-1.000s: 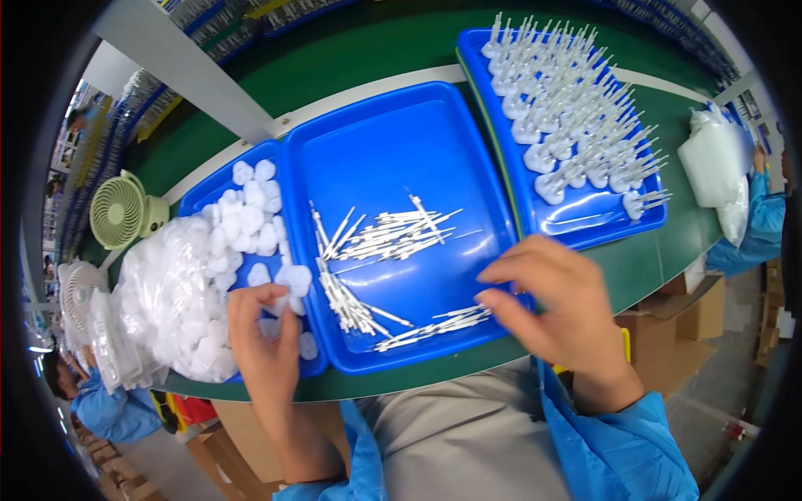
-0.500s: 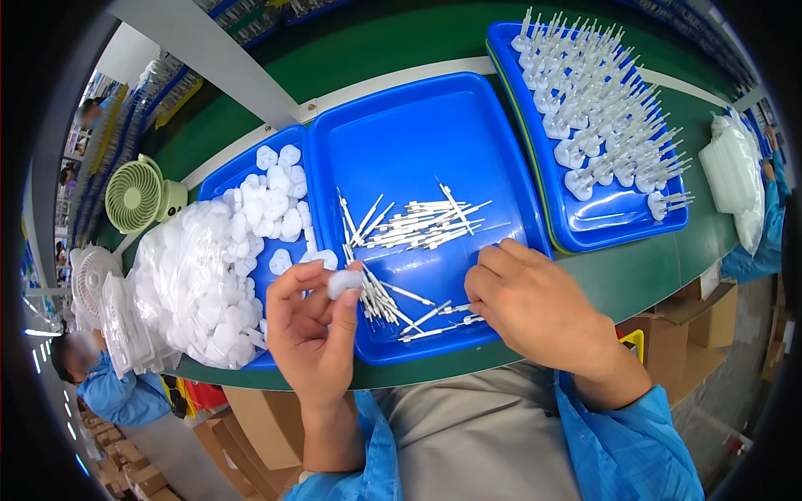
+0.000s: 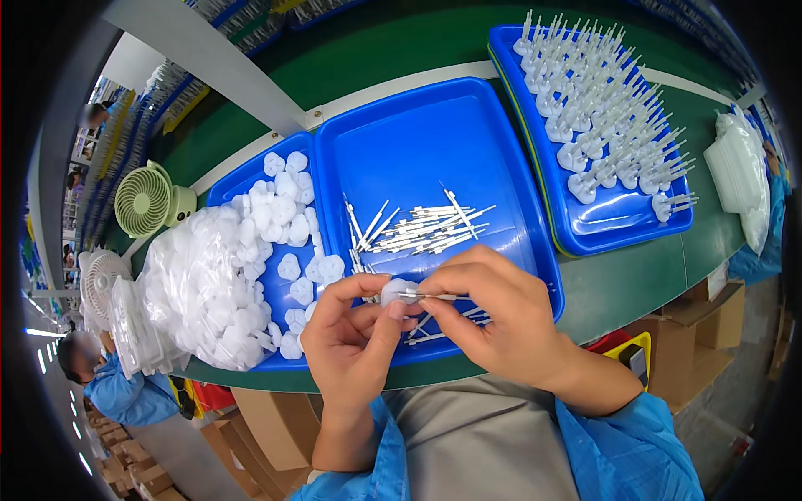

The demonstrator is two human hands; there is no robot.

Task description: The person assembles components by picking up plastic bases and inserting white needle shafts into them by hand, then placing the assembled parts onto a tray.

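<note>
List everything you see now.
Trays: several, blue, on green table
Loose discs: many, white, left tray
Full bag: one, clear, beside loose discs
Sticks: many, white, middle tray
Spiked pieces: many, white, right tray
Held disc: one, white, front centre
Held stick: one, white, at disc
Fans: two, green and white, left
Package: one, white, far right
Cartons: several, brown, below table
Co-workers: several, blue sleeves, edges
Left hand: one, bare, holding disc
Right hand: one, bare, holding stick
</note>
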